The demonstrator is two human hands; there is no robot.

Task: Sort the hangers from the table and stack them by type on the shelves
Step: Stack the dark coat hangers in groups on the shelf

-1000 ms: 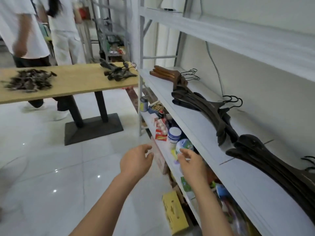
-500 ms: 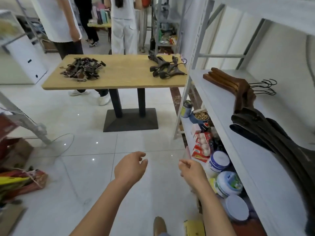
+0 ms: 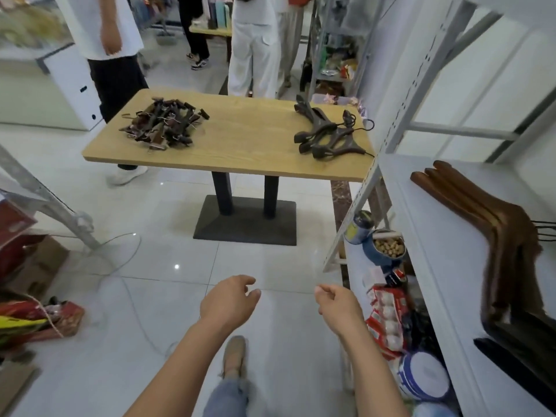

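clip pile on desk left, unsorted | left hand loose, empty | dark pile on desk right, unsorted | right hand loose, empty | shelf: brown hangers stacked | task judged partway

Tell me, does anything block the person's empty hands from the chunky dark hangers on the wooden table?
Nothing visible does. Only white floor tiles lie between the left hand, the right hand and the light wooden table bearing the dark brown wide-shouldered hangers.
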